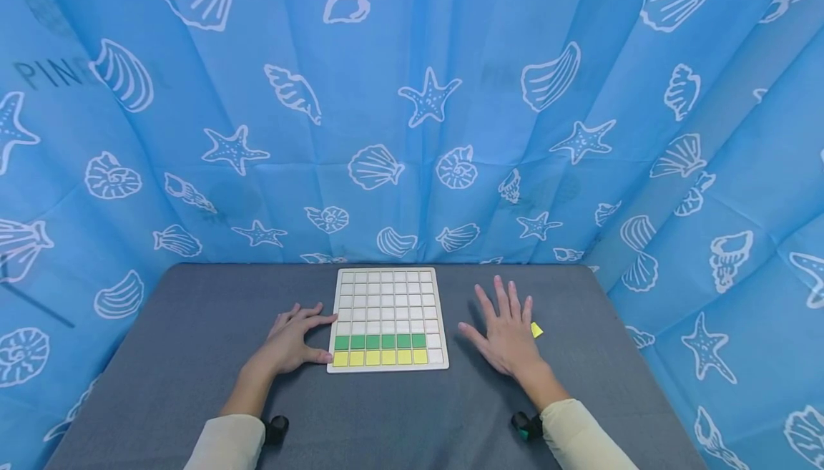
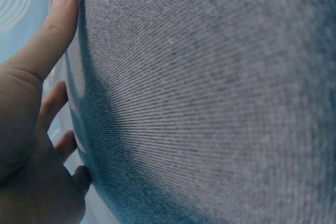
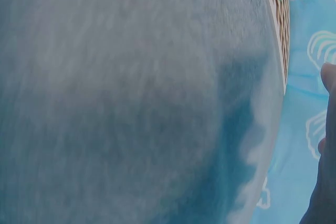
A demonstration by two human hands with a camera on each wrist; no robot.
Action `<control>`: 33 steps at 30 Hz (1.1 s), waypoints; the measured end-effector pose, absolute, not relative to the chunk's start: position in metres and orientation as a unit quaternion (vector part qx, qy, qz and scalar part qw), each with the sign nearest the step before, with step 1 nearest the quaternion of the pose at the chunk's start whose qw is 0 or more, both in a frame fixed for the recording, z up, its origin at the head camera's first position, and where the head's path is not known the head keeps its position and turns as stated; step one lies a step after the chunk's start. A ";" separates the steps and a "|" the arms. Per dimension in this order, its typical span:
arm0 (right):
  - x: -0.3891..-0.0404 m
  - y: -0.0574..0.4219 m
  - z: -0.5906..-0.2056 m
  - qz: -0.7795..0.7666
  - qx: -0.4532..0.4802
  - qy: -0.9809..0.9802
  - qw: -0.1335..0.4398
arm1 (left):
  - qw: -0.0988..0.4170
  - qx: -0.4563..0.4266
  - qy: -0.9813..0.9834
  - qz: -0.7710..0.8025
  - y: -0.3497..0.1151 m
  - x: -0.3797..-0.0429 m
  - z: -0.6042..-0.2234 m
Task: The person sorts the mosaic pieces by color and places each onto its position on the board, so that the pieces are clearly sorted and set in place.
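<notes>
A white grid board (image 1: pixel 388 305) lies flat on the grey table. Yellow squares (image 1: pixel 388 358) fill its front row and green squares (image 1: pixel 388 342) the row behind, except for the white cell at the right end of each. My left hand (image 1: pixel 292 340) is at the board's left edge, thumb and index fingertip touching it, the other fingers loosely spread; the left wrist view shows the thumb (image 2: pixel 60 11) on the board's corner. To the right of the board, my right hand (image 1: pixel 508 334) is spread over the table, holding nothing. A yellow square tile (image 1: pixel 536 330) shows beside it, partly hidden.
Grey cloth covers the table (image 1: pixel 386 420). A blue curtain (image 1: pixel 399 205) with white shells and starfish hangs along the back and sides. Small black devices sit at the left wrist (image 1: pixel 277 429) and the right wrist (image 1: pixel 526 427).
</notes>
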State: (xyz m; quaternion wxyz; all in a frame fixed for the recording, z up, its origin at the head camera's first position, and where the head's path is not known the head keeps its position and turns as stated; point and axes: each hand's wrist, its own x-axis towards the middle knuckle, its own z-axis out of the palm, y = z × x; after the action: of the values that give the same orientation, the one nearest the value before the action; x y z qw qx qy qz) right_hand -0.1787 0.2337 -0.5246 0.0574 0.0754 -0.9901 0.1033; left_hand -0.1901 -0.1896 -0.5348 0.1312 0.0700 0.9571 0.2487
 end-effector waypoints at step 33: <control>-0.153 0.306 -0.530 0.160 0.006 -0.987 0.016 | 0.137 0.076 0.957 0.245 -0.190 -0.189 -0.532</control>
State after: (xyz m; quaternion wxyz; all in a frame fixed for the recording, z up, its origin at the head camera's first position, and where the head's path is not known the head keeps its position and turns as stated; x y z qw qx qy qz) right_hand -0.1529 0.3063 -0.5304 0.0161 0.0055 -0.9869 0.1602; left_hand -0.1894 -0.1895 -0.5315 0.1371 0.0756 0.9567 0.2454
